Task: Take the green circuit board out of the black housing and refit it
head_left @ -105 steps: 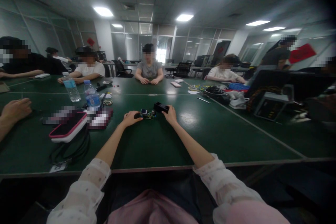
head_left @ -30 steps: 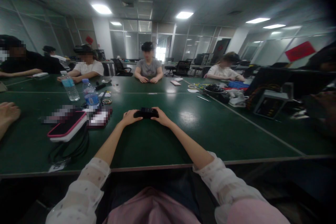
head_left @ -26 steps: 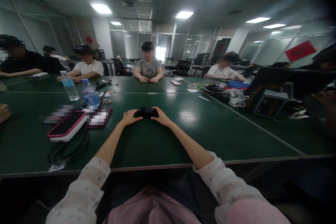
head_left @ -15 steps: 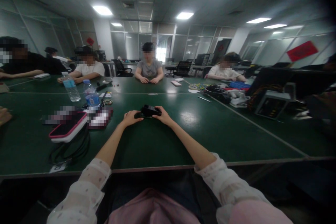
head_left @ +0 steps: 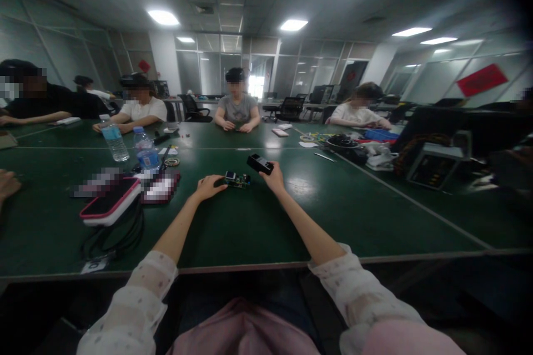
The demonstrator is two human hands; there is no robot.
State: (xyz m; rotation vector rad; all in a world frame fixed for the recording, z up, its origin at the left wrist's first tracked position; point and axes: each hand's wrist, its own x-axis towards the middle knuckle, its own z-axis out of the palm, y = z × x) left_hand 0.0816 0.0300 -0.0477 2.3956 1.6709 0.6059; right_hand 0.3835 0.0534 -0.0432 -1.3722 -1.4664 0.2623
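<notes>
Worktop (head_left: 345,216): dark green, crossed by pale seams, stretching across the whole width in front of the wearer.
Person in grey (head_left: 236,108): seated directly opposite at the far side, both forearms resting on the worktop.
Person in white (head_left: 144,110): seated farther left, arms also on the worktop.
Metal box (head_left: 431,166): grey-sided, on the right part of the worktop, with bundled wires (head_left: 406,152) beside it.
Water bottles (head_left: 114,141): two clear ones near each other on the left, one with a blue label, the other with a blue cap.
Left hand (head_left: 210,187): thumb and fingers pinching the left end of the circuit board (head_left: 239,182).
Right hand (head_left: 273,177): grasping the black housing (head_left: 259,164) by its right end.
Pink-edged device (head_left: 110,199): dark-faced with a white underside, left of the hands, black cables (head_left: 114,241) looped just nearer the wearer.
Housing position: tilted, just beyond and to the right of the board, apart from it; whether it touches the worktop, I cannot tell.
Board position: low over the worktop between the two hands, its component side showing; contact with the surface is unclear.
Pen (head_left: 323,157): thin and pale, lying well to the right of the housing.
Small screen (head_left: 230,175): dark, pale-rimmed, on the board's left part beside the fingertips.
</notes>
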